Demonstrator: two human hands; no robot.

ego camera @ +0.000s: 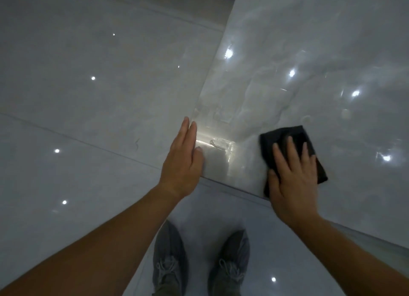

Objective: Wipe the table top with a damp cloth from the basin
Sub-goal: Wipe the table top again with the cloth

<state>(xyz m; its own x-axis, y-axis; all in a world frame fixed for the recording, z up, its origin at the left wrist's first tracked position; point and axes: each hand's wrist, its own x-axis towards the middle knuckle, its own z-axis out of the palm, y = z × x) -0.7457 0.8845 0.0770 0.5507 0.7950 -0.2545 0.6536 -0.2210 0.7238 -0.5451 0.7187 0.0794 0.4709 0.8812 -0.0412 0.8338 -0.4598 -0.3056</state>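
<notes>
Flatly, right hand (292, 180) on cloth (295, 133); left hand (181, 160) perhaps on table (309, 52).

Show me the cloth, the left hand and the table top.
cloth (297, 133), head view, uncovered far end
left hand (182, 156), head view, back of hand
table top (309, 52), head view, bare glossy surface

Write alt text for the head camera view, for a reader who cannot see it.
Seen from above, a person's right hand presses a dark cloth flat on a glossy pale marbled table top near its front edge. The left hand, fingers straight, rests against the table's left corner. Grey shoes stand on a shiny tiled floor below.
</notes>
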